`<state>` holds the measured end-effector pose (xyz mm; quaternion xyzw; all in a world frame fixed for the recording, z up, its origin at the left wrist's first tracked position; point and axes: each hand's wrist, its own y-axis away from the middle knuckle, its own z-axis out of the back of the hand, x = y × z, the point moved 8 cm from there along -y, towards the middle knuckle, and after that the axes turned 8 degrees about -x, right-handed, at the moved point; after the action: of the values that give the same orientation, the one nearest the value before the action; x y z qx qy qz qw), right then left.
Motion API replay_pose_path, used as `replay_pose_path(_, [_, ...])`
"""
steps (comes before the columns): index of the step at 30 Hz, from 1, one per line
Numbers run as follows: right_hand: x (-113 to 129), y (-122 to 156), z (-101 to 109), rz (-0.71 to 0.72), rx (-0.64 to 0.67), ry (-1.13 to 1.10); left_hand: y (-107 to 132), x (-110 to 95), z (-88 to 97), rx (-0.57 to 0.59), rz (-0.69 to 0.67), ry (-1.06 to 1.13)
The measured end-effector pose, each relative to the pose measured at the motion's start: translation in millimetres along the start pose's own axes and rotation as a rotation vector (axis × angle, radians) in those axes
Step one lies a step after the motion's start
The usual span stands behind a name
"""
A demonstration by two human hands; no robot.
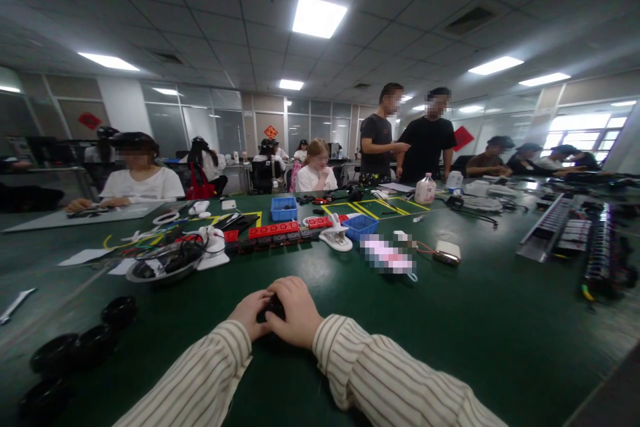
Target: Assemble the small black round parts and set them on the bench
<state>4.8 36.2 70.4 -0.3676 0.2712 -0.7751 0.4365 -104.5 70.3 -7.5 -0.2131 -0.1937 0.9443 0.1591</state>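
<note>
My left hand (251,314) and my right hand (299,312) meet over the green table, close in front of me. Both are wrapped round a dark, rounded object (275,307), mostly covered by my fingers, so its kind does not show. To the left stand several glossy black round parts (119,311). Beyond my hands lies a row of red and black socket-like blocks (274,233), with a white clip-like stand (336,235) at its right end.
A metal bowl (165,272) full of dark items sits front left, near a wrench (17,305). Blue bins (284,209), a power bank-like device (447,252) and a bottle (425,189) are farther off. Metal rails (543,230) lie right. People sit or stand beyond the table.
</note>
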Motion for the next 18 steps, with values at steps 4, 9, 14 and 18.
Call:
replay_pose_path(4, [-12.1,0.4,-3.2,-0.119,0.012,0.088,1.1,1.7,-0.4,-0.006,0.035,-0.008])
replay_pose_path(9, [-14.7,0.7,-13.0,-0.102,0.075,0.112,0.5,0.0,0.6,0.002,0.042,-0.016])
replay_pose_path(14, [-4.7,0.9,-17.1,0.000,0.121,0.072,-0.9,-3.9,1.0,0.025,0.003,0.012])
replay_pose_path(18, [3.1,2.4,-19.7,0.085,0.154,0.032,-0.9,-8.5,3.4,0.038,0.007,0.004])
